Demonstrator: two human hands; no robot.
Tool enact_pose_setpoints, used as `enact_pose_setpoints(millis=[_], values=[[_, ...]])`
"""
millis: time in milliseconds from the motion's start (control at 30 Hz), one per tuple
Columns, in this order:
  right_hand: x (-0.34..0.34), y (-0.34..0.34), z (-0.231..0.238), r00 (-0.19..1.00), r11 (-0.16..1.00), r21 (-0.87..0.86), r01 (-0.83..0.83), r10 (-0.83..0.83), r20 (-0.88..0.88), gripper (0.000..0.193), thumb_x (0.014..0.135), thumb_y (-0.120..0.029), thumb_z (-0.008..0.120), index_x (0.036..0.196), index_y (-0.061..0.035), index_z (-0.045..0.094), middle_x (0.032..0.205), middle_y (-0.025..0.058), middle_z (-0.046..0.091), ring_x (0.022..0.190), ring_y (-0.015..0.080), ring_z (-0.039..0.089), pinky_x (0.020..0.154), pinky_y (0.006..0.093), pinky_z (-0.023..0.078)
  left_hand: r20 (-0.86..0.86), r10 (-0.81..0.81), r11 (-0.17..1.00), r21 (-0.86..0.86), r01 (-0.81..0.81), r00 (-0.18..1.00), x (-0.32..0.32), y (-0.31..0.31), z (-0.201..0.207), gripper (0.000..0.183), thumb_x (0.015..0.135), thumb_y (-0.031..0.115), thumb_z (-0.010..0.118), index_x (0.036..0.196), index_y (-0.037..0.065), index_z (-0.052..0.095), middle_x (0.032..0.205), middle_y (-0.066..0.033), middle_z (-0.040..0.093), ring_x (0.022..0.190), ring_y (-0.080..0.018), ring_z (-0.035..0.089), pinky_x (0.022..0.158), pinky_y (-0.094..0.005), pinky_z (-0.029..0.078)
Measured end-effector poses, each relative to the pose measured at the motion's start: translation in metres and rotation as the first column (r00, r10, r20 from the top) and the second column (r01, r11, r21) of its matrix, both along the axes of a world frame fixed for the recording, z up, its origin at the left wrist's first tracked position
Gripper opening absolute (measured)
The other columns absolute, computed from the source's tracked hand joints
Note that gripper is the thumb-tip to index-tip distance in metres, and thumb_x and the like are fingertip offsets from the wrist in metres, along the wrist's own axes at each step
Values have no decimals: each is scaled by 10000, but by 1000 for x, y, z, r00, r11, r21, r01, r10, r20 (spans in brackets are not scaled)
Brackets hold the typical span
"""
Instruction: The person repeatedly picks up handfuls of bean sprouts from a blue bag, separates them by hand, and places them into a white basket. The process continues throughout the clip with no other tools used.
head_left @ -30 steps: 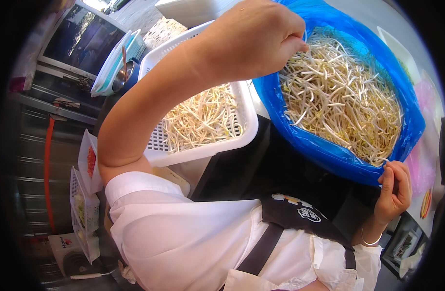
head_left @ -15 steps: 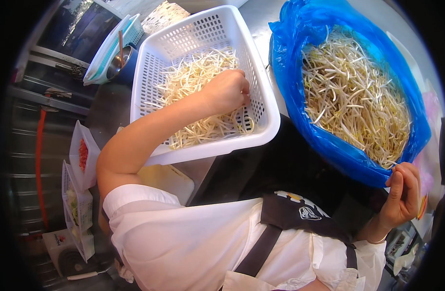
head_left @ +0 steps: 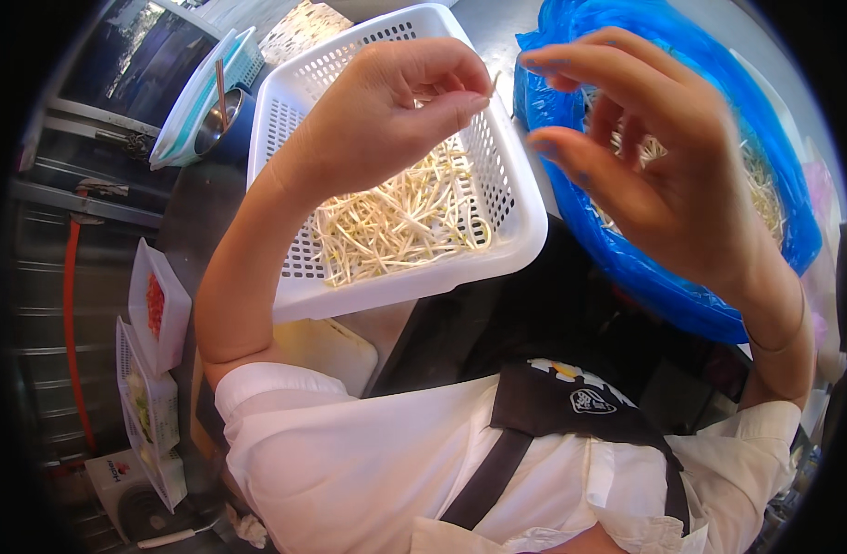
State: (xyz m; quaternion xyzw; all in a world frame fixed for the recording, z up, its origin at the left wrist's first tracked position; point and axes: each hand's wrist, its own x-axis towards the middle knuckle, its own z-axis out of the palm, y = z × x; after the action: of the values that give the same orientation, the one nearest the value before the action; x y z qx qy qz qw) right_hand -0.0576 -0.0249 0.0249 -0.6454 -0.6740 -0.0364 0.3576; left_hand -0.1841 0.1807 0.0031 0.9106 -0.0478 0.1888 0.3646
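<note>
My left hand (head_left: 396, 109) is raised above a white perforated plastic basket (head_left: 523, 242), thumb and fingers pinched on a thin bean sprout (head_left: 495, 83) whose tip sticks out past the fingertips. Pale bean sprouts (head_left: 396, 226) lie in a loose heap on the basket's bottom; the hand and forearm cover part of them. Facing it, my right hand (head_left: 668, 152) hovers over a blue plastic bag (head_left: 617, 268), thumb and fingers apart with nothing between them. More bean sprouts (head_left: 763, 198) fill the bag, mostly hidden behind that hand.
A cutting board (head_left: 331, 355) lies below the basket's near edge. Further left are a dark bowl (head_left: 228, 129) with a utensil in it, a white container (head_left: 169, 319) of red pieces and a perforated white tray (head_left: 160, 406) with greens.
My left hand has risen out of the sprouts in the basket, a sprout now in its pinch. My right hand has let go of the bag's rim and come up and left toward it.
</note>
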Motion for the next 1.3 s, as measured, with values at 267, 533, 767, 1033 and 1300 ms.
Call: enact_pose_setpoints(millis=[267, 533, 767, 1033, 1300], values=[[-4, 68, 13, 822, 901, -432, 42, -277, -497, 257, 806, -211, 696, 772, 44, 682, 623, 74, 609, 541, 111, 541, 505, 268, 432, 198, 18, 969, 237, -66, 980, -7, 0, 5, 131, 820, -10, 629, 948, -13, 657, 759, -132, 646, 690, -230, 634, 638, -278, 504], [25, 87, -5, 175, 892, -252, -376, -198, -964, 203, 855, -117, 622, 718, 32, 611, 620, 67, 544, 477, 122, 443, 465, 279, 379, 79, 231, 973, -21, -230, 970, 1, 4, -8, 216, 841, 101, 650, 1020, -15, 611, 896, -145, 662, 860, -261, 642, 769, -376, 500], [31, 100, -21, -43, 973, 13, -232, 3, -999, 123, 892, -62, 578, 886, 60, 588, 795, 111, 580, 600, 121, 500, 539, 239, 428, -69, 469, 650, 702, -291, 880, 14, 20, -74, 210, 798, 172, 685, 996, 101, 694, 1018, -114, 574, 1068, -287, 485, 942, -429, 358], [16, 91, -24, 96, 955, -15, -298, 14, -995, 151, 851, -55, 617, 836, 94, 637, 778, 146, 585, 637, 167, 520, 569, 280, 433, -114, 314, 814, 544, -205, 942, 26, 29, -113, 90, 724, 143, 674, 787, 127, 736, 963, -65, 515, 989, -278, 435, 871, -417, 322], [3, 95, -16, 128, 947, -282, -156, -264, -956, 110, 812, 16, 592, 840, 115, 630, 754, 151, 589, 629, 187, 551, 554, 297, 457, -297, 318, 796, 599, -84, 900, 38, 36, -125, 84, 733, 86, 621, 773, 48, 685, 981, -105, 546, 1014, -307, 450, 874, -436, 351]])
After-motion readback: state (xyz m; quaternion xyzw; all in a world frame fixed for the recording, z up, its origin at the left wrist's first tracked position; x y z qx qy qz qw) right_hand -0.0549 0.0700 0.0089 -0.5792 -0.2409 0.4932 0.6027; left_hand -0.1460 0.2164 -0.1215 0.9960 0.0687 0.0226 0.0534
